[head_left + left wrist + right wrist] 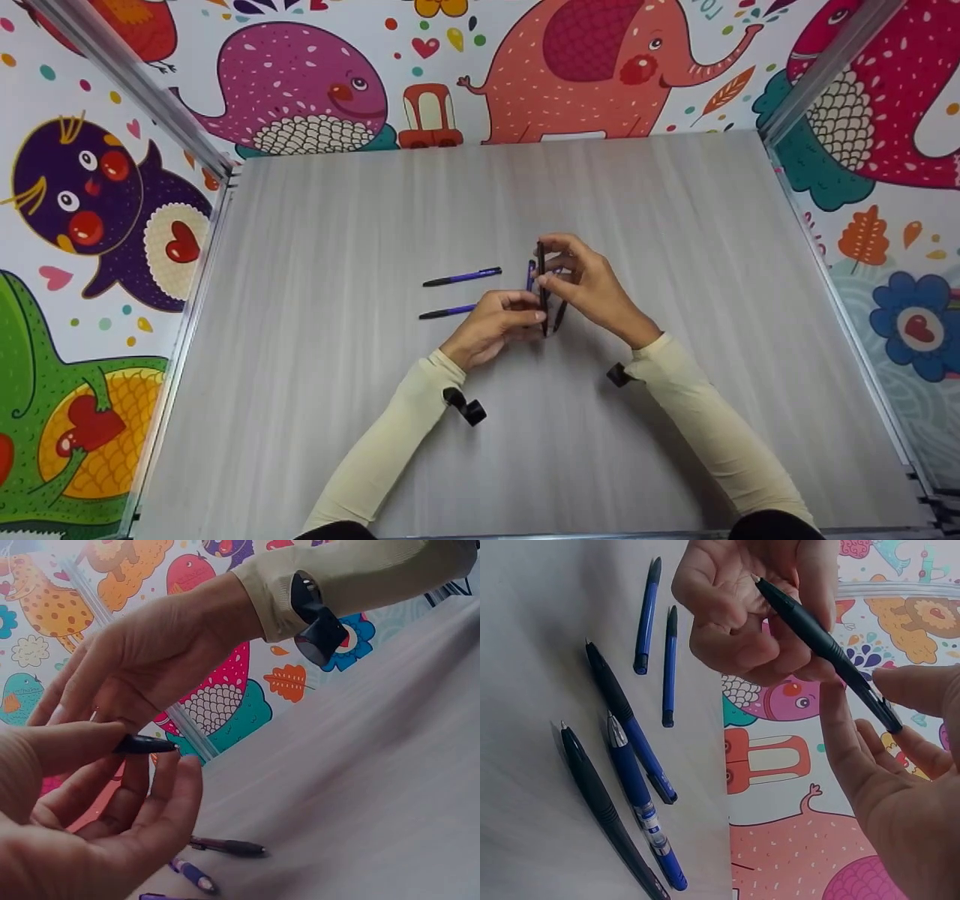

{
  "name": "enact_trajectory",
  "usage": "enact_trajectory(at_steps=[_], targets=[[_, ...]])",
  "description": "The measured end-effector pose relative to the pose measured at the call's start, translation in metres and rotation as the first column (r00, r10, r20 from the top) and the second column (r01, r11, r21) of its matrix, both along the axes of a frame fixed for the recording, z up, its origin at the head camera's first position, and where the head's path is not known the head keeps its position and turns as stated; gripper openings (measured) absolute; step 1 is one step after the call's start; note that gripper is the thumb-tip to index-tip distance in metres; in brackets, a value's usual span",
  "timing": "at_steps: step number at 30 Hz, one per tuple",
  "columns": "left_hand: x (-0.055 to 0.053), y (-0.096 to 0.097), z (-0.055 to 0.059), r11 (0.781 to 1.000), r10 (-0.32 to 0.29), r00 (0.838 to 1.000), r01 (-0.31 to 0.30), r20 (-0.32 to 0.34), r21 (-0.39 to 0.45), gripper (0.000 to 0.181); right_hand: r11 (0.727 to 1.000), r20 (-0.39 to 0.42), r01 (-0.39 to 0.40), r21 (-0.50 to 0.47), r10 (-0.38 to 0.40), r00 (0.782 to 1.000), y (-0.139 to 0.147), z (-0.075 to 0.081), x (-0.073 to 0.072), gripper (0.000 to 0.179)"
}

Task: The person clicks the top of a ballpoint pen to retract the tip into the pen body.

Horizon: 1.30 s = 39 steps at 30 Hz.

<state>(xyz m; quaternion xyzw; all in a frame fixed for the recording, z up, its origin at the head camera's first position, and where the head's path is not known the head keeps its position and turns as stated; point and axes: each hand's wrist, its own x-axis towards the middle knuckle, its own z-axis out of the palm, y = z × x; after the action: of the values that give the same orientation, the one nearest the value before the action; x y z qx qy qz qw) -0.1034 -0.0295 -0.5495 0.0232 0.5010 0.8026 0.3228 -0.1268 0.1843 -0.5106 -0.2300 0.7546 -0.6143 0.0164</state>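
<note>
A black pen (542, 292) is held between both hands above the table, its pointed tip toward the person. The left hand (491, 324) pinches it near the tip end, with the thumb along the barrel. At the clip end, the right hand (592, 285) grips it between thumb and fingers. In the right wrist view the held black pen (814, 634) slants with its tip at upper left. Below the hands lie another black pen (604, 810), a blue pen with a silver tip (641, 799) and a blue pen with a black grip (630, 720).
To the left of the hands, two blue pens with black grips lie apart: the farther blue pen (463, 277) and the nearer blue pen (446, 312), partly behind the left hand. The grey table (337, 225) is bordered by patterned walls (450, 75) with metal rails.
</note>
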Motion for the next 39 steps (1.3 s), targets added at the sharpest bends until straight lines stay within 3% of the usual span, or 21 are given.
enact_trajectory(at_steps=[10, 24, 39], targets=[[0.0017, -0.0020, 0.0026, 0.999, -0.001, 1.000, -0.001, 0.030, 0.035, 0.019, 0.999, 0.034, -0.032, -0.024, 0.033, 0.999, 0.0010, 0.0027, 0.0010, 0.057], [0.0020, -0.0005, 0.0034, 0.999, 0.014, 1.000, -0.013, -0.004, 0.045, 0.018, 1.000, 0.009, 0.015, 0.006, -0.015, 1.000, 0.0019, 0.0047, 0.0022, 0.055], [0.0009, 0.0021, -0.0014, 0.999, 0.018, 1.000, -0.019, 0.005, 0.038, 0.025, 1.000, 0.014, 0.029, -0.004, -0.029, 0.999, 0.0046, 0.0010, 0.0027, 0.055]])
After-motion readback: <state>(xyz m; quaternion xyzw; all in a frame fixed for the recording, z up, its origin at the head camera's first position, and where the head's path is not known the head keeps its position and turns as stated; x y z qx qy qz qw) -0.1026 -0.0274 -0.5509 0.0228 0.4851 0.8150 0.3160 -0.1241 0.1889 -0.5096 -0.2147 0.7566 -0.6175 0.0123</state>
